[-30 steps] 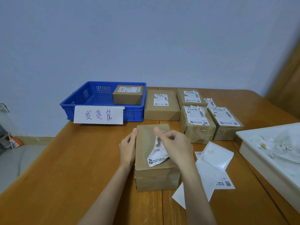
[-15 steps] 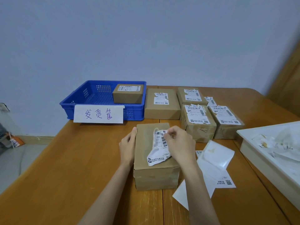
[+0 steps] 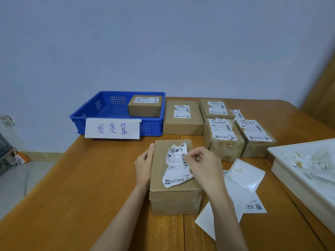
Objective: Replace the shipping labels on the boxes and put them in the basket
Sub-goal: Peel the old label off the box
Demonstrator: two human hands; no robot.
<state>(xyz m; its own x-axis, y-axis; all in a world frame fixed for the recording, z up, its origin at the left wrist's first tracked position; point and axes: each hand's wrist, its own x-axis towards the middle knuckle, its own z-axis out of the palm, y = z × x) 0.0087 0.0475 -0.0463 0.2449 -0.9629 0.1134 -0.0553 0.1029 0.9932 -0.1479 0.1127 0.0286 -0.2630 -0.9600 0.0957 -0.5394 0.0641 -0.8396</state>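
Observation:
A brown cardboard box (image 3: 163, 180) lies in front of me on the wooden table. Its torn white shipping label (image 3: 176, 165) is crumpled and partly peeled up from the lid. My right hand (image 3: 204, 166) pinches the label's right edge. My left hand (image 3: 145, 163) rests flat against the box's left side, fingers straight. The blue basket (image 3: 101, 116) stands at the back left with a handwritten paper sign on its front. One labelled box (image 3: 145, 105) sits in its right end.
Several more labelled boxes (image 3: 223, 138) stand behind and to the right of my hands. Label sheets and backing paper (image 3: 243, 187) lie right of the box. A white tray (image 3: 282, 169) with paper scraps sits at the table's right edge.
My right hand has peeled the label further up and unfolded it, so its barcode side now shows. My left hand has stayed on the box's side.

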